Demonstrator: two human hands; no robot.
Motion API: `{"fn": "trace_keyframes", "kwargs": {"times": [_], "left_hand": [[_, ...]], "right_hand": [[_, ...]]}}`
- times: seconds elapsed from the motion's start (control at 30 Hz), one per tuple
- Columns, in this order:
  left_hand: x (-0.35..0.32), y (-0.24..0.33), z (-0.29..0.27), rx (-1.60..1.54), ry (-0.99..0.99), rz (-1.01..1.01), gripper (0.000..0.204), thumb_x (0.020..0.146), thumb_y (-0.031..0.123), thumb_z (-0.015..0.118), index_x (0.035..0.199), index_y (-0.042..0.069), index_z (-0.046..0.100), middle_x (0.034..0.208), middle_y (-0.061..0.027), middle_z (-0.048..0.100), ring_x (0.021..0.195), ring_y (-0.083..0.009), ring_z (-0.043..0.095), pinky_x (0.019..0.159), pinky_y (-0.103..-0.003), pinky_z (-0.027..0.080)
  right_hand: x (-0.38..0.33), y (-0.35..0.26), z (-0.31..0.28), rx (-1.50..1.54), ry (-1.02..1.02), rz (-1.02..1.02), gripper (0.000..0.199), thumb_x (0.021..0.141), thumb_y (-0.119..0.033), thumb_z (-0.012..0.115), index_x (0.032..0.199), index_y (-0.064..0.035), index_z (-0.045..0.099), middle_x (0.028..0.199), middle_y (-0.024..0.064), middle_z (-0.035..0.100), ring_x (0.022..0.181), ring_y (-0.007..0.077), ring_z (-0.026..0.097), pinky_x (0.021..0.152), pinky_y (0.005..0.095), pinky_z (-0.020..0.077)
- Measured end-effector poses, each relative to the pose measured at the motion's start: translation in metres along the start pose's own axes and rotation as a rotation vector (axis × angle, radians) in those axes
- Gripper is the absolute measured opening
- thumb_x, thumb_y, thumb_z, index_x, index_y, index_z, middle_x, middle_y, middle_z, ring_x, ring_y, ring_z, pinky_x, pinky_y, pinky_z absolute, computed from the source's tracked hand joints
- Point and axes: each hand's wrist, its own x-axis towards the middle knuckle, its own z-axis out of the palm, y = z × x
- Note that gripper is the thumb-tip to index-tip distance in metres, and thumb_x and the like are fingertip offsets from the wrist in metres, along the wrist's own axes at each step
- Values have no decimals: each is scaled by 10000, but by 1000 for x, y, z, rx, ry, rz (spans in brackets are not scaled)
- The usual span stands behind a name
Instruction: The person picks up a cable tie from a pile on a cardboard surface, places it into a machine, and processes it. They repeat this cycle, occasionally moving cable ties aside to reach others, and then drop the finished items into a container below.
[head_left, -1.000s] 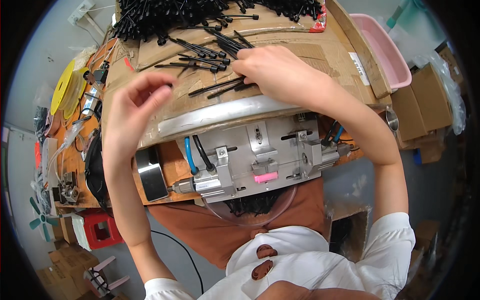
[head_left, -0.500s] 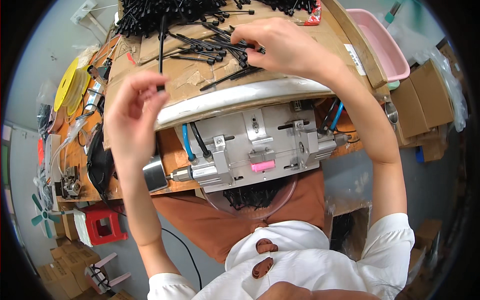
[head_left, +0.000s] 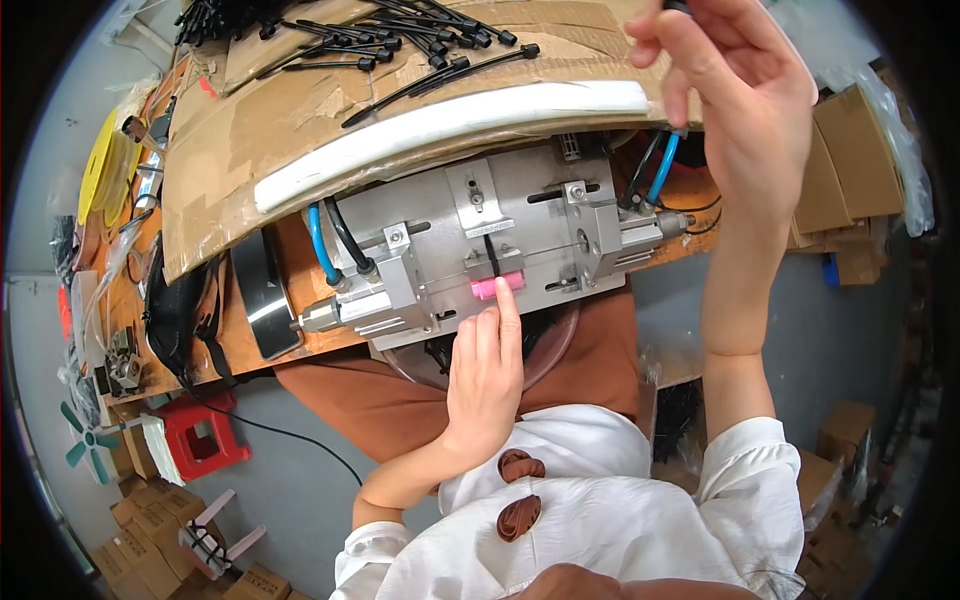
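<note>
From the head view, the left hand [head_left: 483,385] points one extended finger at the pink block [head_left: 497,287] on the grey metal fixture [head_left: 480,245] at the desk [head_left: 300,300] edge. The right hand [head_left: 735,100], raised over the cardboard sheet [head_left: 300,110], pinches a black cable tie [head_left: 676,6] near the scattered ties.

This is a small workshop or assembly bench: a grey metal pneumatic fixture [head_left: 480,250] with blue air hoses [head_left: 662,168] sits at the near edge of a worn wooden workbench [head_left: 300,300], loose black cable ties [head_left: 400,40] lie piled on a cardboard sheet [head_left: 230,130], and brown cardboard boxes [head_left: 150,510] are stacked on the grey floor.
</note>
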Motion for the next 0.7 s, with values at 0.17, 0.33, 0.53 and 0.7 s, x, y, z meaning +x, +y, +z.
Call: {"fn": "trace_keyframes", "kwargs": {"times": [0.17,0.33,0.53,0.7], "left_hand": [[0,4,1,53,-11,4,692,717,-57,566,1374,-110,356,983,-126,507,870,-247,507,800,-319,463],[-3,2,0,29,-46,-24,692,717,-69,563,1375,-114,350,993,-133,510,892,-259,512,821,-329,467],[-10,0,-30,-184,71,-81,733,711,-71,690,1385,-41,404,1101,-165,547,943,-305,512,815,-362,449],[-16,-10,-35,-173,149,-182,792,667,-145,688,1398,0,419,1044,-114,538,901,-264,463,791,-341,420]], "right_hand": [[-15,-3,-30,10,-78,-173,199,921,-29,570,1109,39,579,979,211,665,773,162,616,510,191,425],[-63,-1,-16,-211,-67,-167,211,816,63,652,1014,25,591,981,153,677,754,143,629,554,210,487],[-172,23,12,-639,-409,-184,645,669,38,764,1264,93,520,756,96,651,590,187,621,517,286,490],[-196,47,34,-671,-486,-103,636,736,-41,720,1323,39,487,612,30,523,506,131,526,455,296,426]]}}
